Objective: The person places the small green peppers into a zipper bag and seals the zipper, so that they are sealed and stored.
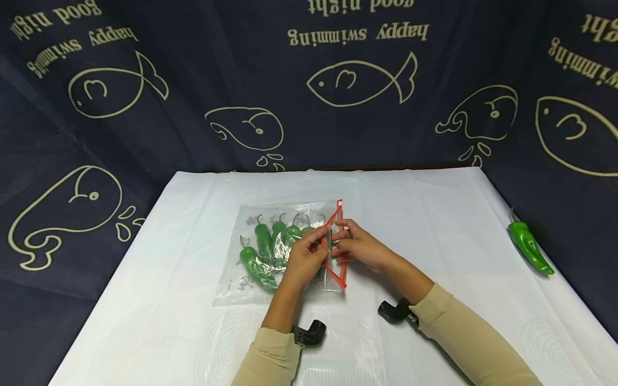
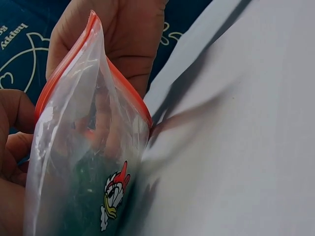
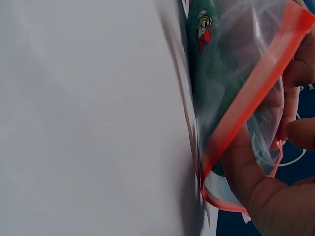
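Note:
A clear zip bag point(image 1: 227, 292) lies mid-table with several green chili peppers point(image 1: 256, 268) inside. Its red-edged mouth point(image 1: 343, 276) faces right and gapes apart. My left hand point(image 1: 305, 262) pinches the upper red edge between thumb and fingers. My right hand point(image 1: 362, 246) has its fingers inside the mouth; through the clear film in the left wrist view they look extended. In the right wrist view, green shows close to a fingertip behind the red strip point(image 3: 251, 96). Whether that hand touches a pepper is hidden.
One more green chili pepper point(image 1: 530, 249) lies near the table's right edge. A white cloth point(image 1: 458, 225) covers the table. Dark curtains point(image 1: 193, 64) with fish and whale drawings hang behind and on both sides. Each wrist wears a black device point(image 1: 310, 333).

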`<action>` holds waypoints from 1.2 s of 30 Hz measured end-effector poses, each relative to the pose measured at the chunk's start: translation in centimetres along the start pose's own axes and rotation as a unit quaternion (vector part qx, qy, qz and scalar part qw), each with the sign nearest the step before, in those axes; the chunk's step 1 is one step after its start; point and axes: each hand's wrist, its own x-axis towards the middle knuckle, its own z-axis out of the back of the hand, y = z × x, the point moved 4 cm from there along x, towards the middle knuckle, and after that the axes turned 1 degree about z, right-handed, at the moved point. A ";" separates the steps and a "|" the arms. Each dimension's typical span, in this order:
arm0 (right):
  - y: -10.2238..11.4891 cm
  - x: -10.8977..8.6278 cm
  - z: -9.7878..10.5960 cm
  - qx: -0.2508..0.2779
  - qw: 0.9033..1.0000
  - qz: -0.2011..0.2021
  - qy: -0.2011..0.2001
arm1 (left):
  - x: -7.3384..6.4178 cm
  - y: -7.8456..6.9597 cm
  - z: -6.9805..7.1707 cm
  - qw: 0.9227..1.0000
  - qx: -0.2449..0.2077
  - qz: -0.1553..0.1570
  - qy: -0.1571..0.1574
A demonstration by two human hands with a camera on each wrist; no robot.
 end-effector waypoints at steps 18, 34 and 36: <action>0.4 -1.1 2.1 -0.003 1.000 0.007 0.008 | 0.0 -0.1 -0.1 1.000 0.017 -0.009 -0.010; 1.8 -5.0 10.1 -0.180 0.979 0.061 -0.073 | 1.5 3.4 0.2 1.000 0.005 -0.011 -0.027; 1.9 -5.7 11.1 -0.194 0.976 0.062 -0.080 | 1.5 3.5 0.2 0.999 0.005 -0.014 -0.029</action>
